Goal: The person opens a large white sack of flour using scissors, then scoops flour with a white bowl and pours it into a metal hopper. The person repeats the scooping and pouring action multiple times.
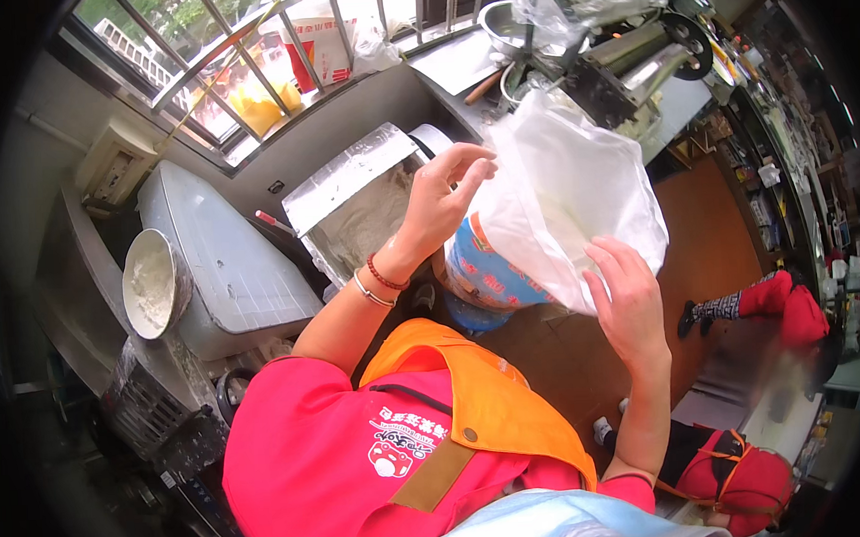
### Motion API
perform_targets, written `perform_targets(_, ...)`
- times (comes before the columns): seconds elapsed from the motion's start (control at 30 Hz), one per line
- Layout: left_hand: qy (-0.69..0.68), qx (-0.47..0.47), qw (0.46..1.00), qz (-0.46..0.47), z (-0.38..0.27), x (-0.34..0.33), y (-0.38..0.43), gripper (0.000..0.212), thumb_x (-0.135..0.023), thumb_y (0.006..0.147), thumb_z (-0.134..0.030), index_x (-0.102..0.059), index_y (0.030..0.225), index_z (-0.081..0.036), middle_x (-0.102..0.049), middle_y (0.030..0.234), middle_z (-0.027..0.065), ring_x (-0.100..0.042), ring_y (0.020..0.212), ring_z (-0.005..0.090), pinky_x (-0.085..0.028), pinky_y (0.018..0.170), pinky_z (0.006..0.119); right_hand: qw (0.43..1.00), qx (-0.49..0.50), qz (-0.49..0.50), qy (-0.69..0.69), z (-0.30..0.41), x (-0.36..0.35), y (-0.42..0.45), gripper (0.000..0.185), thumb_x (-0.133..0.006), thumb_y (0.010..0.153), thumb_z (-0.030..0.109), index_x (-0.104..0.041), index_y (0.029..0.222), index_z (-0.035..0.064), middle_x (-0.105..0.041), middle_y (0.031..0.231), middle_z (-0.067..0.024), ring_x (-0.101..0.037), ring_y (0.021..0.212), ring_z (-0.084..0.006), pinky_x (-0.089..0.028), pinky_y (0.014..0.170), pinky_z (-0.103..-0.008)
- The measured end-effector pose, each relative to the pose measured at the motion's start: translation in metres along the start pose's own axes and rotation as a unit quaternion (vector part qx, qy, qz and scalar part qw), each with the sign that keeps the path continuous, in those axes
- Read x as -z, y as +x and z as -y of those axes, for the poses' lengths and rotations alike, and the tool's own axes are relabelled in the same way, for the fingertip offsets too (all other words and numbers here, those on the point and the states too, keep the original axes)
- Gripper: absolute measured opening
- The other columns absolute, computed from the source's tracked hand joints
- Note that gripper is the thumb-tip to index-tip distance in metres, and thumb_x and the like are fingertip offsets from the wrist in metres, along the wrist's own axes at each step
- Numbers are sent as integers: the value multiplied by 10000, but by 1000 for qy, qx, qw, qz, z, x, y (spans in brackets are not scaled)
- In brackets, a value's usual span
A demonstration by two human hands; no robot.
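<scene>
A large white woven sack point(576, 154) with its mouth spread wide stands before me, its lower side printed blue point(502, 276) with writing. Pale contents show dimly inside. My left hand point(445, 196), with curled fingers and a bead bracelet point(385, 274) at the wrist, is at the sack's left rim; whether it pinches the cloth is unclear. On the near right rim, my right hand point(627, 296) has the cloth between thumb and fingers. Left of the sack is an open metal bin point(357, 174) holding pale powder that looks like flour point(370, 213).
A white bowl of powder point(153, 280) is beside a grey lidded bin point(231, 255) on my left. Behind the sack are a roller machine point(630, 72) and a metal basin point(502, 28). Window bars point(248, 68) line the wall. Two people in red point(741, 464) are to the right.
</scene>
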State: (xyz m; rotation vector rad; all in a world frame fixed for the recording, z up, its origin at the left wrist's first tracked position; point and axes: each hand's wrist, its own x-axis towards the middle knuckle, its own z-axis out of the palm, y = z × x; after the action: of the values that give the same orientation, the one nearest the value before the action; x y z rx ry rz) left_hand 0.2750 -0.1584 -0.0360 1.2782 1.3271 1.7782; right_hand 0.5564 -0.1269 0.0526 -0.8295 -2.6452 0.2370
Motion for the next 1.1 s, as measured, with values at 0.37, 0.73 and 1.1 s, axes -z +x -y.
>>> perform_targets(0.37,578,-198,745,-268,-44,104,-2,272,-685,795,-49,-660,1066,-52,-634,1072,106,-588,1094,292,-453,971,435,988,25,75,129,-2,40,79,139,-580,950,-19,-658,1062,-43,-688,1001,-147,-678,914,-266,-517,821,-328)
perform_targets(0.73,813,246,390,-356,-106,252,-178,188,-716,833,-145,-705,1013,-94,-670,1057,76,-603,1060,291,-464,899,454,939,131,162,273,2,29,99,108,-619,941,1,-691,1005,-47,-706,918,-131,-688,849,-207,-520,765,-281)
perform_targets(1.1,765,-54,618,-173,-127,134,-120,124,-633,783,26,-640,880,-51,-634,927,65,-582,923,278,-495,824,391,872,23,167,459,-19,21,74,285,-587,1012,123,-627,1246,-36,-672,1199,-117,-639,1128,-195,-523,927,-315)
